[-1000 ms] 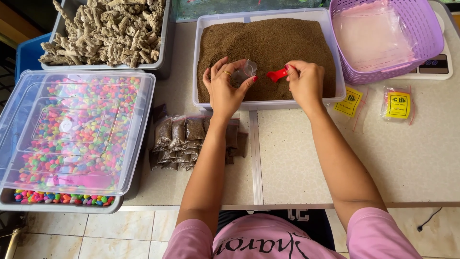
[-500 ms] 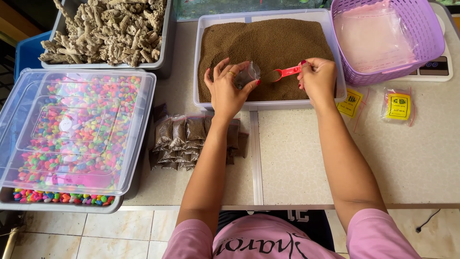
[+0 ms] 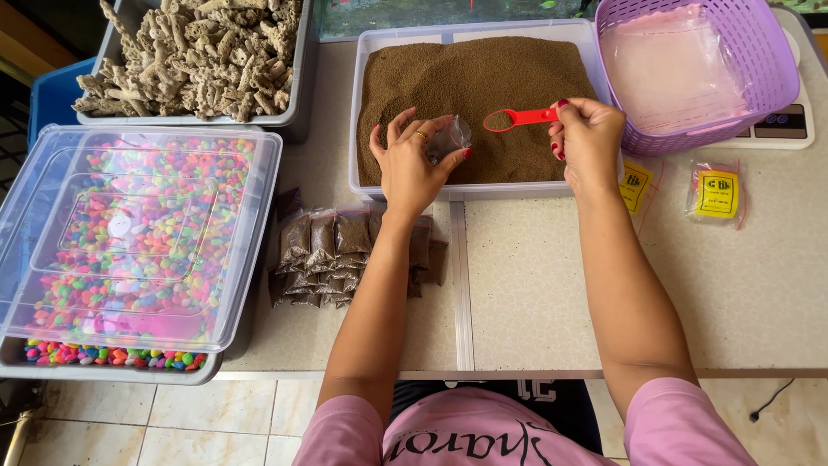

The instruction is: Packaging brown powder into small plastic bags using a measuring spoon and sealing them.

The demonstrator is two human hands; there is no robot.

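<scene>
My left hand [image 3: 412,162] holds a small clear plastic bag [image 3: 450,138] over a white tray [image 3: 362,112] filled with brown granules. In my right hand [image 3: 585,138] is a red scoop [image 3: 520,117], its round bowl raised above the granules just right of the bag. Both hands hover over the tray's near half.
Several small filled bags of brown granules [image 3: 345,255] lie on the table below the tray. A lidded tub of coloured pebbles [image 3: 129,233] is at left, a grey tray of pale coral pieces [image 3: 194,56] behind it. A purple basket [image 3: 699,69] with clear bags and yellow-labelled packets [image 3: 718,192] lie at right.
My right hand has lifted the red scoop out of the granules and drawn it to the right. The left hand holds the small bag more upright.
</scene>
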